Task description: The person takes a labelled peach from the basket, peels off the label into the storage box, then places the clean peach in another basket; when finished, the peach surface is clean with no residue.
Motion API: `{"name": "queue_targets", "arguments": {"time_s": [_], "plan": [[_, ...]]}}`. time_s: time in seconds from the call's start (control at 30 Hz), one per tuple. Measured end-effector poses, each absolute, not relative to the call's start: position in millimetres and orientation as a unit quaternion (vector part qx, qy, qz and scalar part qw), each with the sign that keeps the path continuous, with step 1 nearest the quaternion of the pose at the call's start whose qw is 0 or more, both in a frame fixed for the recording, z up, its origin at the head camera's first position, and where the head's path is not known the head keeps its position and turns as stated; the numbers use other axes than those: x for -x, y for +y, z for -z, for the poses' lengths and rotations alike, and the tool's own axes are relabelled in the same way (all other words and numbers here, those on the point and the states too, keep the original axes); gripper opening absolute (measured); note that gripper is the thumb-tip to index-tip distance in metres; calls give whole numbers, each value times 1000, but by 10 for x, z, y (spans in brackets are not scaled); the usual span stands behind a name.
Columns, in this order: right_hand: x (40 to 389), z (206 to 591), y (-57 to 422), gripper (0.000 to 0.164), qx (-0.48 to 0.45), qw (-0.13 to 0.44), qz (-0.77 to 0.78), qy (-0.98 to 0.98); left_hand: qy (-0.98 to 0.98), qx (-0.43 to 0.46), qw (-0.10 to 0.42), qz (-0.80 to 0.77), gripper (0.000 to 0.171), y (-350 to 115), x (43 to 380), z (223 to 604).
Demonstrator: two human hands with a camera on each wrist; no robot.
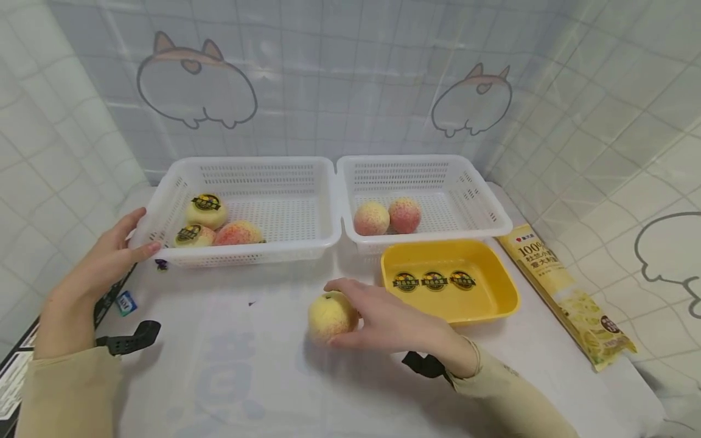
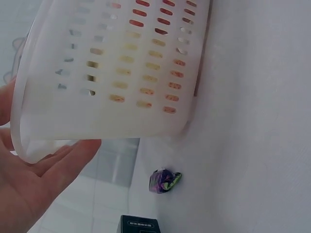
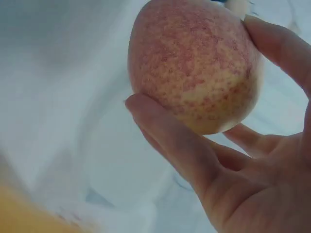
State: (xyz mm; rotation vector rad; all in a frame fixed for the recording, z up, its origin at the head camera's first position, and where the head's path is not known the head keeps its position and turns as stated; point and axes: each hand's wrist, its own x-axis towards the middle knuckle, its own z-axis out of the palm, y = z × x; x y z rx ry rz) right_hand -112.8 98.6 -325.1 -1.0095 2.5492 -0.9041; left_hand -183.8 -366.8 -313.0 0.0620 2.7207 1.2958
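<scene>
Right hand (image 1: 378, 316) pinches the peach (image 1: 330, 317) by its sides, leaving the top exposed, left of the yellow tray (image 1: 473, 302); left hand (image 1: 109, 255) spread around the left white basket's (image 1: 274, 250) corner, perhaps steadying it, contact partly hidden

1. The table (image 1: 274, 334) is white.
2. At far side stand the left basket (image 1: 274, 253) and the right basket (image 1: 405, 175).
3. Nearer, at right, is the tray (image 1: 454, 309).
4. At right lies the packet (image 1: 569, 298).
5. At left lies the wrapper (image 2: 164, 181).

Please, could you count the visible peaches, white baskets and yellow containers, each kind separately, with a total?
Peaches: 6 (3 in the left basket, 2 in the right, 1 in the right hand)
White baskets: 2
Yellow container: 1
Total: 9
</scene>
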Motion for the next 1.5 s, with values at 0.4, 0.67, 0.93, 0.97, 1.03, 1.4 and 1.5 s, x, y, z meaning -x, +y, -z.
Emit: {"name": "queue_targets", "arguments": {"time_s": [0.4, 0.67, 0.93, 0.97, 1.03, 1.4, 1.5], "plan": [[1856, 2385, 1717, 60, 275, 136, 372, 876, 907, -3, 62, -417, 83, -3657, 1820, 3119], [2530, 2142, 2182, 55, 180, 166, 378, 893, 909, 9, 71, -410, 83, -3659, 1840, 3113], [3013, 2134, 2499, 64, 140, 208, 357, 900, 913, 10, 74, -400, 83, -3645, 1817, 3117], [3062, 2146, 2528, 64, 136, 216, 359, 897, 913, 10, 74, -400, 83, -3646, 1817, 3123], [3164, 2181, 2586, 66, 133, 238, 361, 892, 914, 11, 73, -400, 83, -3648, 1811, 3135], [3503, 2598, 2877, 77, 76, 344, 314, 882, 910, 15, 81, -407, 84, -3590, 1799, 3146], [3485, 2705, 2879, 81, 63, 356, 292, 886, 912, 13, 74, -403, 83, -3593, 1811, 3139]]}}
